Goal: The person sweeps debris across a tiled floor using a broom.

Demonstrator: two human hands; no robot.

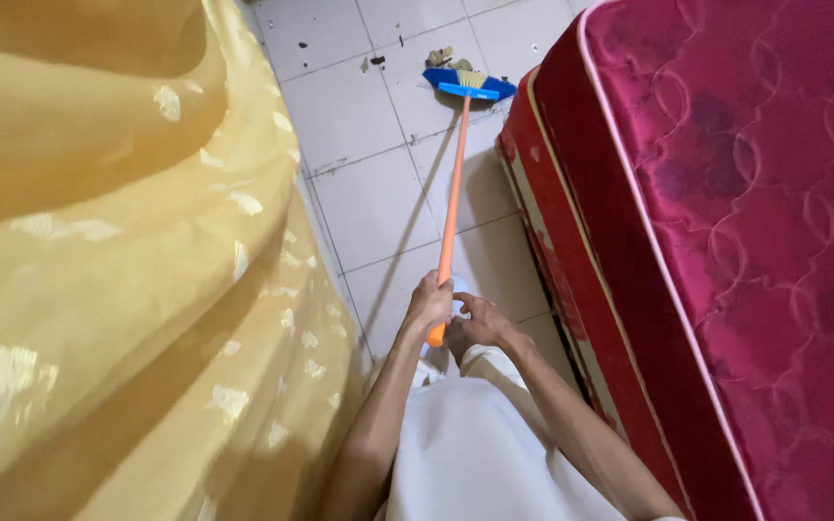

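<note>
While both hands grip the top of the broom (451,193), its orange handle runs straight away from the body, blue head far out on the tile floor (369,193) beside the red mattress (726,241). Left hand (429,304) clamped on the handle; right hand (480,323) touching just below, near the end. Count: one broom, one small debris pile (441,58) at its bristles, one yellow curtain (127,270).

Mattress (755,241) and yellow curtain (118,260) cut by the edges; debris (439,56) beyond the broom head (468,85) too small to identify.
</note>
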